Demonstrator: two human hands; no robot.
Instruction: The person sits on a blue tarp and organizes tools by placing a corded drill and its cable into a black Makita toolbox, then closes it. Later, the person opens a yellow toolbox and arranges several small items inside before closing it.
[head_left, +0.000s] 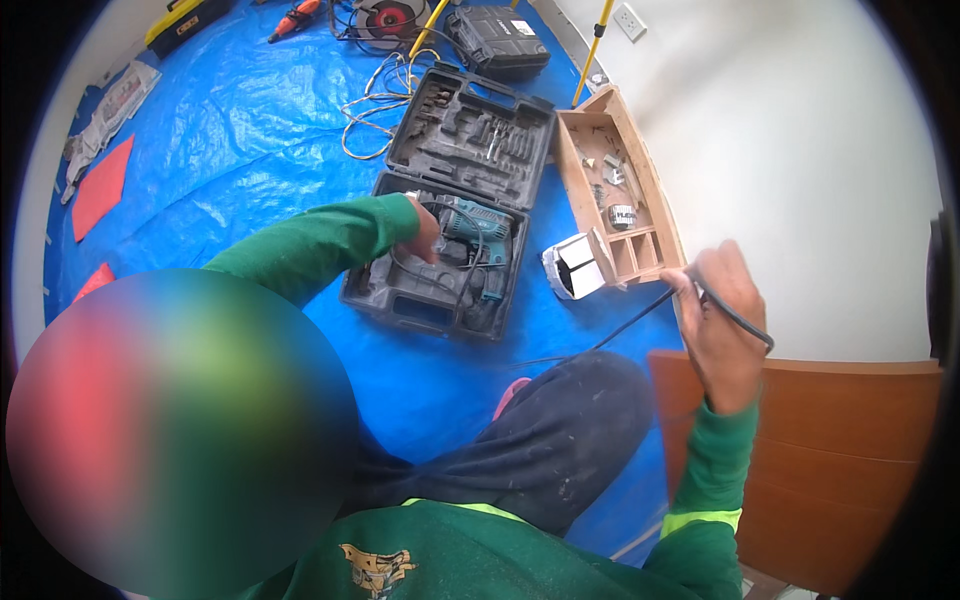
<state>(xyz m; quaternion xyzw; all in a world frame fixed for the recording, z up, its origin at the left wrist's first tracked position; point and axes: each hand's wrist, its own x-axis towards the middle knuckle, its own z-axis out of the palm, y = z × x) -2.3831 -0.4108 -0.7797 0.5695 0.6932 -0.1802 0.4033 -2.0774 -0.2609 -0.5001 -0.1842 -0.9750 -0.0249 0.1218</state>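
Observation:
My right hand (724, 322) is raised at the right, closed on a black power cord (634, 321), which runs down to the left towards my bent knee. My left hand (421, 231) reaches over the open black plastic tool case (405, 307), at the left side of a teal power drill (480, 221) lying in it. Whether its fingers grip anything cannot be told. The drill's cord (480, 262) loops across the case. In the raised lid (465, 142), drill bits (496, 139) sit in moulded slots.
Right of the case stand a wooden box with compartments (581, 176) and a small open carton (559, 274). A circular saw (390, 22), a second black case (499, 41) and a coiled extension cord (367, 124) lie beyond on blue tarpaulin (247, 112). A brown wooden panel (832, 420) is at the right.

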